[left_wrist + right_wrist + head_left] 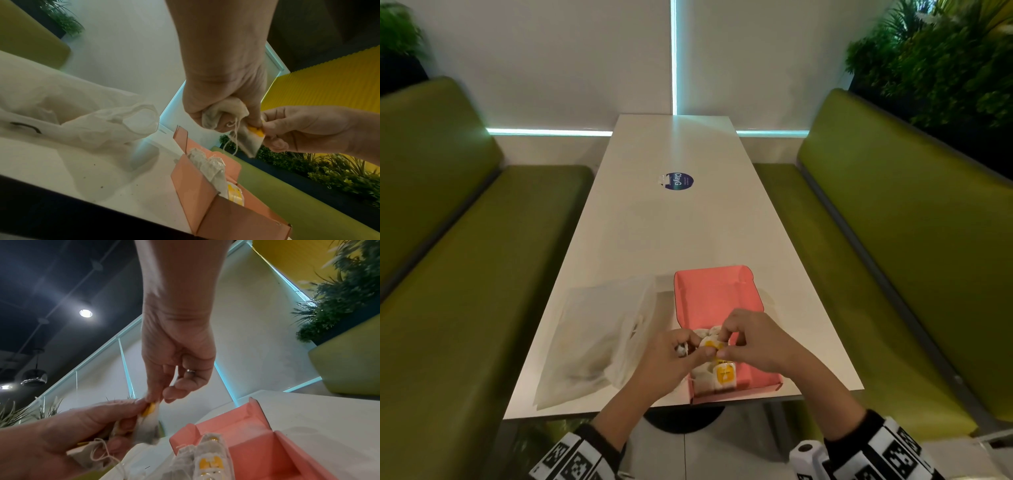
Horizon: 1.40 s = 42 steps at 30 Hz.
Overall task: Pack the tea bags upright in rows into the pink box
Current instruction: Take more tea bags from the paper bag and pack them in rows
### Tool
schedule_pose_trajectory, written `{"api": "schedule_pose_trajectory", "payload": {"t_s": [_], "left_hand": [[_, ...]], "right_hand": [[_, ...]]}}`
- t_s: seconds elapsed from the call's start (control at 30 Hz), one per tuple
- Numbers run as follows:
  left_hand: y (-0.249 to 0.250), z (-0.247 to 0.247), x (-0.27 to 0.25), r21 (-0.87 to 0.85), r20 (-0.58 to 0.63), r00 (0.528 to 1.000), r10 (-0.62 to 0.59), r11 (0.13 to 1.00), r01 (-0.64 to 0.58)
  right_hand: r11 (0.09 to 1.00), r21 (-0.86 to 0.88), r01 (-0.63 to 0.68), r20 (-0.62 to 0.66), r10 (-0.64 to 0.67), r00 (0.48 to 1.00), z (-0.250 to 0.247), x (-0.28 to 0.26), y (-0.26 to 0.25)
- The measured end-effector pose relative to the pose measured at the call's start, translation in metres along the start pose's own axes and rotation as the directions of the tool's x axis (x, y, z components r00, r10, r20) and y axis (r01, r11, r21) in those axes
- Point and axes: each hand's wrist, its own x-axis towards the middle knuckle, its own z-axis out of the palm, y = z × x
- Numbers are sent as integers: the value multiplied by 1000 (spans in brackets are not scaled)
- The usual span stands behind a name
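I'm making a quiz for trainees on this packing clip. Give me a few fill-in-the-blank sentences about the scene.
1. The box on the table is ____ in colour.
2. Both hands, left and right, pinch one ____ above the box.
3. The plastic bag lies to the ____ of the box.

Missing words: pink; tea bag; left

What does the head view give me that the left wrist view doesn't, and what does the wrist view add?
Only the head view shows the whole pink box with its far half unfilled, and the blue round sticker farther up the table. Only the left wrist view shows the left hand gripping a bunch of tea bags with loose strings dangling. Both show the right hand pinching a yellow-tagged bag from that bunch, packed bags at the box's near end, and the white plastic bag beside it.
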Motion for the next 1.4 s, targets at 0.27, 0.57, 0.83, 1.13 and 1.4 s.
{"api": "schedule_pose_trajectory", "payload": {"t_s": [0.27,0.57,0.83,1.13,1.4], "left_hand": [[-2,0,0,-3,-24,1000,-3,1000,3],[-8,-8,1,-34,-78,997,18,999,-20],[-4,-5,0,-9,19,1000,10,1000,-10],[7,-2,-2,40,70,998,7,999,-10],[3,-3,-1,45,54,998,-20,999,17]], "right_hand": [[999,-33,-38,-47,36,998,1,4,2],[975,-223,6,66,9,998,-12,-4,-8],[939,-339,59,-12,-67,998,-10,-3,-7],[996,-86,-38,-170,22,985,-8,-1,0],[981,10,-192,-219,190,957,-9,-2,0]]}}
